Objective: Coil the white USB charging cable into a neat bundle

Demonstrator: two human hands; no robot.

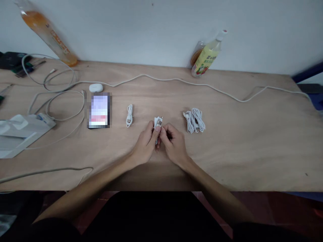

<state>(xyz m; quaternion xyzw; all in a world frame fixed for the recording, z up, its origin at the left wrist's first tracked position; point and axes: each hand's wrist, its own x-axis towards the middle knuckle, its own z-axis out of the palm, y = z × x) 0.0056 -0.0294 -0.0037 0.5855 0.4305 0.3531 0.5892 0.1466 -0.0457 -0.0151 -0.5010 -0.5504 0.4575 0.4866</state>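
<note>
My left hand (145, 143) and my right hand (174, 143) meet at the middle of the wooden table (252, 144), both closed on a small coiled white cable (158, 121) whose plug end sticks up above my fingers. A neatly bundled white cable (129, 115) lies to the left of my hands. A looser bundle of white cables (194, 120) lies to the right. A phone (99, 110) with a lit screen rests further left.
A small white case (96, 87) sits behind the phone. A long white cord (176, 80) runs across the back of the table. Two drink bottles (205, 57) (47, 32) stand by the wall. Loose cords and a white plastic bag (17, 129) lie at the left.
</note>
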